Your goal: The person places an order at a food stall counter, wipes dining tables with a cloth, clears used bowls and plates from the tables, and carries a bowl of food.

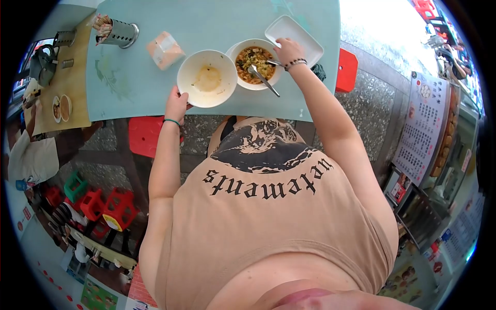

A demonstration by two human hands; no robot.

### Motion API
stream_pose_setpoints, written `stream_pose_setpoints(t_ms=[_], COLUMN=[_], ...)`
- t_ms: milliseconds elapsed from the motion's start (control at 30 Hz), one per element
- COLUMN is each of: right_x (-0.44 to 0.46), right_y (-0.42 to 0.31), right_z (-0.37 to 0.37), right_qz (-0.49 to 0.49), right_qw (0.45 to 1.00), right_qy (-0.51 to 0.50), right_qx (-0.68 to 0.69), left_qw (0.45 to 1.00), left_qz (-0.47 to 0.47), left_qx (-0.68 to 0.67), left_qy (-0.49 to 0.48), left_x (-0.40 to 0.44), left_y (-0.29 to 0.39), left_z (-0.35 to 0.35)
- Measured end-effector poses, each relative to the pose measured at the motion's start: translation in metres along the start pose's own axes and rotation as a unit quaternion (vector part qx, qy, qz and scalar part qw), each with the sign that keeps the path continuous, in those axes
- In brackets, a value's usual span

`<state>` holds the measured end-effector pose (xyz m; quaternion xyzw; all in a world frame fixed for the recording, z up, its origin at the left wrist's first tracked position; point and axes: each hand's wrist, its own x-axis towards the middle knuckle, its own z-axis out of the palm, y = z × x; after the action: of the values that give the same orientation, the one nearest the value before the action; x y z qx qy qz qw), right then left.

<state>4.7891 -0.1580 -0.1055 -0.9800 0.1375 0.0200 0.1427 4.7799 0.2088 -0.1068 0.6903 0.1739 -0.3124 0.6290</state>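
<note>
My left hand point(176, 105) is closed on the lower left rim of a white bowl point(199, 95), which holds only a little yellowish liquid and scraps. Just right of it stands a second bowl point(243, 82) of soup with bits of egg and greens. A metal spoon point(264, 81) rests in the soup, its handle over the near rim. Another metal handle point(275, 63) shows at the soup bowl's right rim, under my right wrist. My right hand point(290, 51) is closed at the left edge of a white rectangular plate point(310, 49), fingers over its rim.
A pack of tissues point(165, 50) lies left of the bowls on the pale green table point(139, 93). Farther left is a perforated metal holder point(121, 33) with chopsticks. Red stools point(347, 71) stand by the table. A person point(36, 155) is at the neighbouring wooden table point(77, 103).
</note>
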Motion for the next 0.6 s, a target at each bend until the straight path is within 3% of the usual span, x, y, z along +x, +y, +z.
stream_pose_setpoints(t_ms=[33, 133, 267, 600], right_x=[0.01, 0.024, 0.029, 0.035], right_y=[-0.004, -0.008, -0.001, 0.011], right_z=[0.003, 0.016, 0.008, -0.016], right_qz=[0.018, 0.037, 0.07, 0.013], right_qw=[0.997, 0.991, 0.988, 0.985], right_qy=[-0.07, -0.105, -0.123, -0.168], right_qx=[-0.011, -0.073, -0.054, -0.042], left_qw=[1.0, 1.0, 0.999, 0.998], left_qz=[0.001, -0.004, 0.003, 0.017], left_qx=[-0.007, -0.008, -0.018, -0.038], left_qy=[0.005, 0.019, 0.029, 0.049], left_x=[-0.002, -0.011, -0.019, -0.016], left_y=[0.0, -0.002, -0.011, -0.027], left_z=[0.003, 0.01, 0.01, -0.004])
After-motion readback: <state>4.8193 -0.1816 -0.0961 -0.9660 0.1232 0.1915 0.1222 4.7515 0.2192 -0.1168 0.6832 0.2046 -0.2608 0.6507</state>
